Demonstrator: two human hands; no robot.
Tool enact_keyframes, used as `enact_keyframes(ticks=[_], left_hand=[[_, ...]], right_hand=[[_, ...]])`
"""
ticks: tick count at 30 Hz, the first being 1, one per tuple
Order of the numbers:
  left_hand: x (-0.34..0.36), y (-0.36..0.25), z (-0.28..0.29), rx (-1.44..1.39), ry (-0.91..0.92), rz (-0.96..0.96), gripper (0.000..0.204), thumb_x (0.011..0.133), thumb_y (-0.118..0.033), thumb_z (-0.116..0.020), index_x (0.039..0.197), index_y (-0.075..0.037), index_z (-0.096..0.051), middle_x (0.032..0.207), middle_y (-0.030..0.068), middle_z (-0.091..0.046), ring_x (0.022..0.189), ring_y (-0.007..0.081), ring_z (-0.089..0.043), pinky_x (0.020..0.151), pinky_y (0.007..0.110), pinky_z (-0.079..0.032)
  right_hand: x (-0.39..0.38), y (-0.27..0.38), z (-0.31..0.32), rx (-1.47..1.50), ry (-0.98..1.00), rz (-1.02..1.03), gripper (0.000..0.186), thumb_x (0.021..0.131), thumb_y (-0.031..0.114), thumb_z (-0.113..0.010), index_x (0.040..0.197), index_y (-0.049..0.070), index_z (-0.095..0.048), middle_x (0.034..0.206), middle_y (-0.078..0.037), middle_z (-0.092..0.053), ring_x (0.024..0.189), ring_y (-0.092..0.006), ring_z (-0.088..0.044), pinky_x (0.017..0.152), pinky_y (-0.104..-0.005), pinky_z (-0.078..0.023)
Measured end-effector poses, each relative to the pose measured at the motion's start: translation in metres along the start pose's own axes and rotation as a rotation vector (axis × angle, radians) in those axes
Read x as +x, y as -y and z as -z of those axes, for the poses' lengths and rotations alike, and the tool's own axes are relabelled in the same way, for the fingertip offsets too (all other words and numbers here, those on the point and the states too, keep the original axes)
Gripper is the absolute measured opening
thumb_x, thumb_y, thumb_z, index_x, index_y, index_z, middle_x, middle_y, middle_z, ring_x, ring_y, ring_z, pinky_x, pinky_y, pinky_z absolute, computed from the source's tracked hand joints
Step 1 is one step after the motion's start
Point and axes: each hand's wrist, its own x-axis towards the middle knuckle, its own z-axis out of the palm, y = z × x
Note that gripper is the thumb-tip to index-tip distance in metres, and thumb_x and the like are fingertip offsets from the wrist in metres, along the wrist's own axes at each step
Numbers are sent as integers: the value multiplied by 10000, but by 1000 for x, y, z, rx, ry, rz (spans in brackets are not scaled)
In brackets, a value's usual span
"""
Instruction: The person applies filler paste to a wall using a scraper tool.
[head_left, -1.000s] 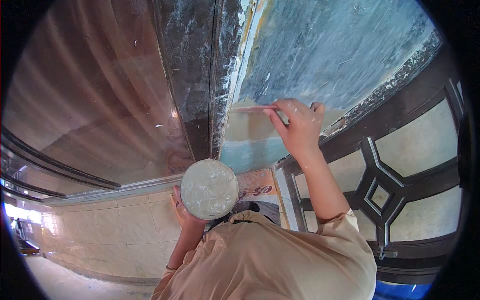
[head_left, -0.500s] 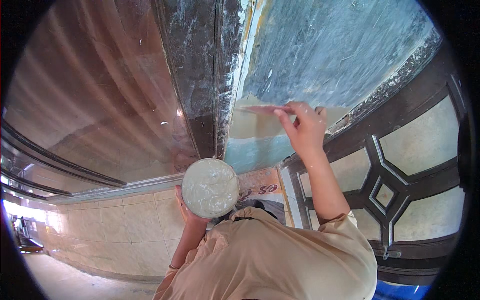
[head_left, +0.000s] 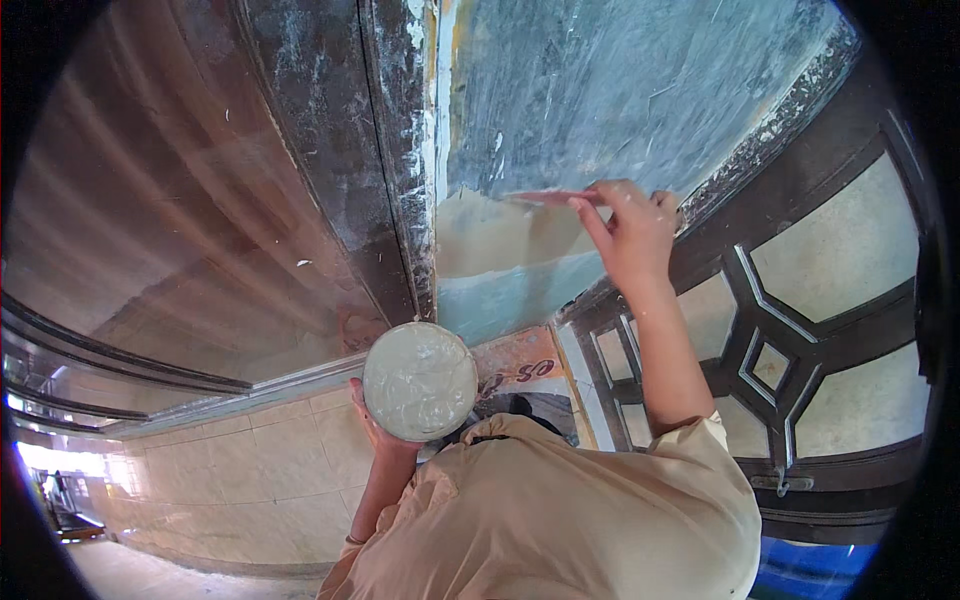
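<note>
R hand, pinching a red blade, has shifted right, away from the white corner strip, so blade's now approx. at the beige coat's upper edge on the blue-grey wall, L hand gripping the round paste tub below.

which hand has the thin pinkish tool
The right hand, raised at the blue-grey surface, pinches the thin pinkish tool; the left hand, lower, supports the round load of pale paste instead.
</note>
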Motion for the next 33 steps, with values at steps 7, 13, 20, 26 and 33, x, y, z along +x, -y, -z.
enact_keyframes(ticks=[7,13,20,26,33], left_hand=[[12,8,-17,-69,230,82,1065,767,-903,-440,1534,-167,-375,1537,155,-425,1354,418,-468,1094,615,-420],[13,10,20,-49,29,-13,968,880,-826,-308,1538,-120,-367,1551,156,-409,1367,419,-451,1124,594,-397],[4,8,16,-46,91,16,984,848,-863,-339,1537,-163,-378,1541,149,-425,1349,408,-474,1094,594,-430],[0,5,21,-29,52,-28,975,847,-854,-354,1534,-163,-382,1535,144,-434,1341,402,-485,1090,595,-435],[-7,6,16,5,57,-28,969,858,-855,-303,1532,-164,-384,1534,135,-438,1341,391,-489,1092,586,-435]], right_hand=[[-42,8,-59,-23,242,101,137,881,315,-729,894,183,-697,842,4,-705,735,-202,-652,762,-422,-379],[33,19,26,24,-117,18,137,890,317,-711,892,182,-688,818,9,-688,743,-201,-652,771,-416,-379],[-69,4,-73,72,291,61,107,908,304,-680,903,198,-691,849,-3,-686,721,-202,-647,790,-421,-389],[-2,0,-23,39,50,-5,130,896,320,-695,911,192,-703,851,15,-691,710,-207,-634,752,-423,-380],[-46,15,-30,67,183,17,144,910,328,-681,925,185,-699,847,20,-681,732,-198,-628,773,-419,-382]])
